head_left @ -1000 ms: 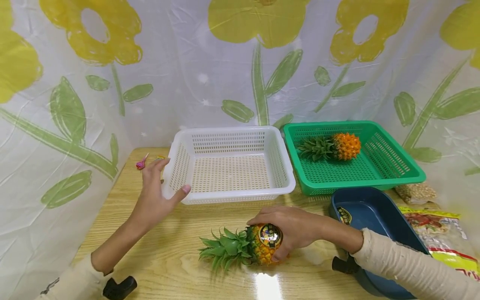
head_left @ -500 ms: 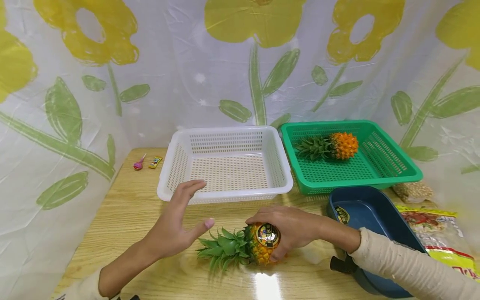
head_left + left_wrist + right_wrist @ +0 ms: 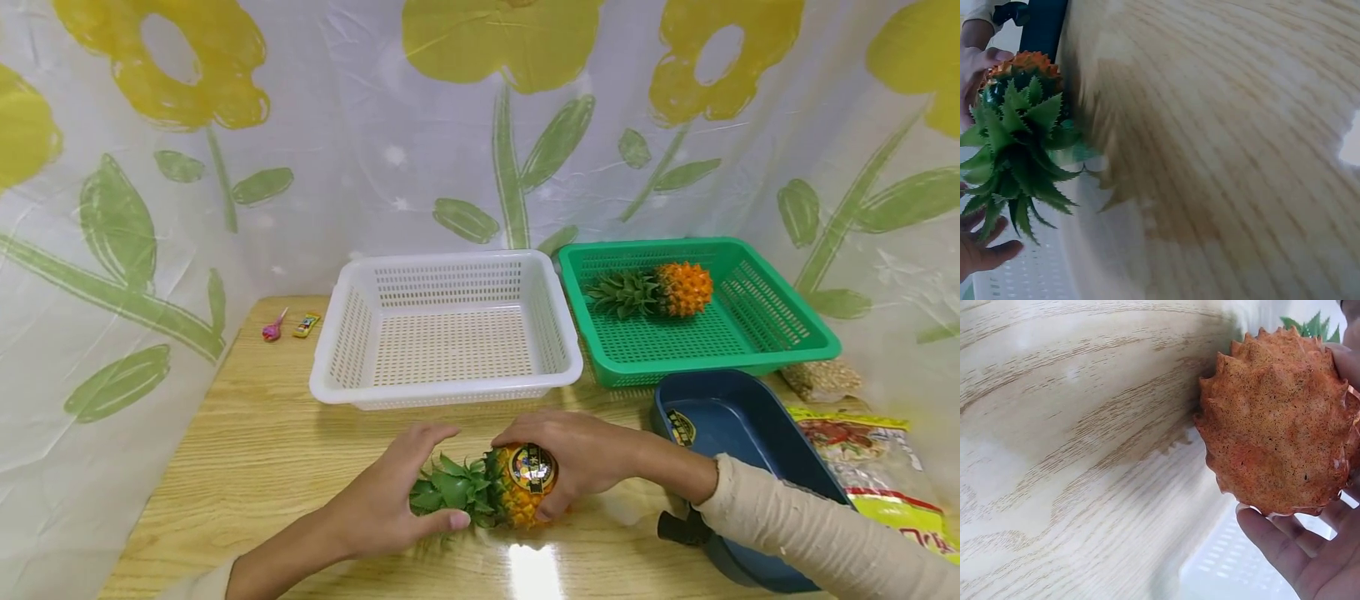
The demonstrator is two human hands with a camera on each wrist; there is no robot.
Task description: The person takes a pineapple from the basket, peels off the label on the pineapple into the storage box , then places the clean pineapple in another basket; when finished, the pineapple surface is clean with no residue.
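Note:
A small pineapple (image 3: 517, 507) lies on its side on the wooden table, with a round black and gold label on its body. My right hand (image 3: 588, 454) grips the body from above, thumb on the near side. In the right wrist view its knobbly orange base (image 3: 1272, 419) faces the camera. My left hand (image 3: 390, 504) is at the green leafy crown (image 3: 1016, 150), thumb and fingers spread around the leaves without closing. Whether it touches them I cannot tell.
Behind stands a white basket (image 3: 446, 393). A green basket (image 3: 697, 367) beside it holds another pineapple (image 3: 682, 289). At right are a blue bin (image 3: 735, 417) and food packets (image 3: 862, 467). A lollipop (image 3: 272, 331) and a yellow wrapped sweet (image 3: 306, 325) lie at back left.
My left hand has left the white basket's left rim and moved right and toward me, to the pineapple's crown. My right hand keeps its grip on the pineapple, which stays in place.

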